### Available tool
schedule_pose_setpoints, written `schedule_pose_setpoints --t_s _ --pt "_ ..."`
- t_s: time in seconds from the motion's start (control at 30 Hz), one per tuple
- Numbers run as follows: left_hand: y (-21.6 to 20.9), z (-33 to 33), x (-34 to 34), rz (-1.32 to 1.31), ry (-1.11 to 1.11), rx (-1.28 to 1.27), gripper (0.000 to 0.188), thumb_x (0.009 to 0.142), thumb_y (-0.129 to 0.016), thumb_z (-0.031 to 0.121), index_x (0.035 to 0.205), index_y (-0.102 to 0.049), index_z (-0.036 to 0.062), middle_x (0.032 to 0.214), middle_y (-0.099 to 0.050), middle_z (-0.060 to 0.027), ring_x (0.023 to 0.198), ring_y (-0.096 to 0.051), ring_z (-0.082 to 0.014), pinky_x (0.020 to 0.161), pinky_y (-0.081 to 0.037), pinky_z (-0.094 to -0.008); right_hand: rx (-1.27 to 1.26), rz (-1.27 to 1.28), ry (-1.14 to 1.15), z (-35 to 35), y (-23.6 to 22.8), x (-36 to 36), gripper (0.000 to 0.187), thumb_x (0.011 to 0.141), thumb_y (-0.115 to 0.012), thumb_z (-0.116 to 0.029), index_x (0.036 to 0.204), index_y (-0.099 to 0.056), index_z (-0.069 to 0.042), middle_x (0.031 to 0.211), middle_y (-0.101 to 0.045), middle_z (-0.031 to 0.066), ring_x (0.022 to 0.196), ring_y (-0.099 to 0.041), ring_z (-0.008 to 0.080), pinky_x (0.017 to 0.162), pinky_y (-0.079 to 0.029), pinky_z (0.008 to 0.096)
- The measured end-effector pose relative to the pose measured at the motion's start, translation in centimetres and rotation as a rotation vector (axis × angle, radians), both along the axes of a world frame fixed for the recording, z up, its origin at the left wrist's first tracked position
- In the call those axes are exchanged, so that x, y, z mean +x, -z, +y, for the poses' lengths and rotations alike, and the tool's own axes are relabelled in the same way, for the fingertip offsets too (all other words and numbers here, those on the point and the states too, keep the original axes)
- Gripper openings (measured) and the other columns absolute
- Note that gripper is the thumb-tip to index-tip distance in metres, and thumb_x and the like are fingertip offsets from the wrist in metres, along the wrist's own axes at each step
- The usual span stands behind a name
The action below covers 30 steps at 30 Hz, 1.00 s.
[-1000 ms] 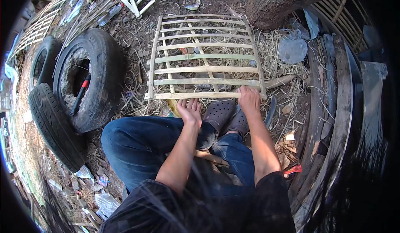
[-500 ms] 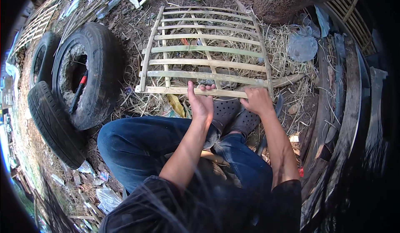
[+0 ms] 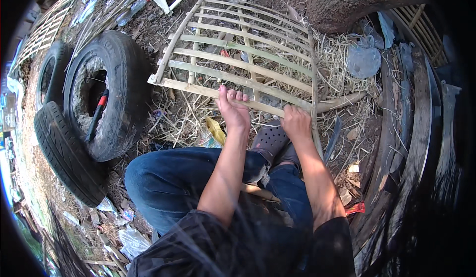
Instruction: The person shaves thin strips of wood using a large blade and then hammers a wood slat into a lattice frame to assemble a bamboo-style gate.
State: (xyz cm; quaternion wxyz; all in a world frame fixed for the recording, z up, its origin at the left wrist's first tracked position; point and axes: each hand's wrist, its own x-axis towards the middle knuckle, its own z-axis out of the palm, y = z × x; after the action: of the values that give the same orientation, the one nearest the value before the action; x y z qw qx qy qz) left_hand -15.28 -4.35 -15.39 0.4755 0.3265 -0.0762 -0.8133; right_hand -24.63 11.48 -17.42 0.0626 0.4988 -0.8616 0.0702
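A lattice panel of split bamboo (image 3: 198, 54) spreads out in front of me, its pale curved slats crossing a few lengthwise strips. Along its near edge runs a bamboo slat (image 3: 188, 88), gripped by both hands. My left hand (image 3: 234, 111) has its fingers curled over the slat near its middle, thumb pointing up. Closer to the panel's right side strip, my right hand (image 3: 297, 122) is closed round the same slat, knuckles up. The slat's right end is hidden by that hand.
Old tyres (image 3: 121, 93) stand on the left, one with a red-and-black handled tool (image 3: 97, 113) inside. A tree trunk (image 3: 357, 2) is at the far right, wooden planks (image 3: 421, 123) at the right. A blade (image 3: 333, 138) lies beside my grey clogs (image 3: 269, 138).
The panel has turned and tilted, its left near corner rising and its right side dropping. Both hands moved slightly left with it, and my left fingers have closed more round the slat.
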Motion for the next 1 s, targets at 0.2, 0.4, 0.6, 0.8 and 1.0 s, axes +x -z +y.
schedule_pose_setpoints --t_s 0.2,0.4,0.6,0.8,1.0 --pt "5.0 0.0 1.5 -0.085 0.094 0.14 0.052 0.089 -0.052 0.06 0.102 -0.033 0.0133 0.075 -0.039 -0.0034 0.071 -0.043 -0.0192 0.076 -0.043 -0.0414 0.15 -0.066 0.046 0.5 4.1 0.8 0.029 0.072 -0.076 -0.027 0.086 -0.059 -0.008 0.075 -0.065 0.0097 0.074 -0.067 0.026 0.067 -0.053 0.0376" --pt "9.0 3.3 2.9 -0.491 0.239 -0.01 0.091 0.09 -0.035 0.071 0.148 -0.008 0.0073 0.139 -0.036 -0.0268 0.127 -0.042 -0.0385 0.107 -0.031 -0.05 0.15 -0.114 0.012 0.1 3.0 1.2 0.024 0.072 -0.073 -0.021 0.084 -0.058 -0.007 0.077 -0.064 0.0102 0.074 -0.066 0.0279 0.067 -0.052 0.0396" --pt "8.4 5.5 2.8 -0.431 0.349 0.05 0.091 0.089 -0.033 0.074 0.147 -0.008 0.0076 0.142 -0.028 -0.0313 0.133 -0.034 -0.042 0.108 -0.033 -0.0507 0.114 -0.069 -0.018 -0.3 1.7 1.0 0.02 0.08 -0.069 -0.025 0.082 -0.057 -0.008 0.075 -0.063 0.0094 0.07 -0.065 0.027 0.066 -0.052 0.0384" --pt "7.2 5.6 2.1 -0.156 0.384 0.099 0.101 0.083 -0.027 0.081 0.148 0.001 0.0099 0.144 -0.026 -0.0341 0.134 -0.033 -0.0444 0.111 -0.03 -0.052 0.078 0.056 -0.062 -1.3 -0.8 0.4 0.023 0.09 -0.059 -0.027 0.075 -0.055 -0.01 0.068 -0.059 0.008 0.063 -0.062 0.0245 0.062 -0.051 0.0366" --pt "5.5 4.7 1.9 0.051 0.351 0.209 0.115 0.075 -0.025 0.089 0.15 0.005 0.0074 0.143 -0.028 -0.0329 0.132 -0.036 -0.044 0.11 -0.03 -0.0519 0.107 0.108 -0.091 -2.1 -2.2 1.2 0.022 0.092 -0.056 -0.025 0.075 -0.054 -0.011 0.067 -0.058 0.0066 0.062 -0.063 0.0223 0.059 -0.05 0.0333"
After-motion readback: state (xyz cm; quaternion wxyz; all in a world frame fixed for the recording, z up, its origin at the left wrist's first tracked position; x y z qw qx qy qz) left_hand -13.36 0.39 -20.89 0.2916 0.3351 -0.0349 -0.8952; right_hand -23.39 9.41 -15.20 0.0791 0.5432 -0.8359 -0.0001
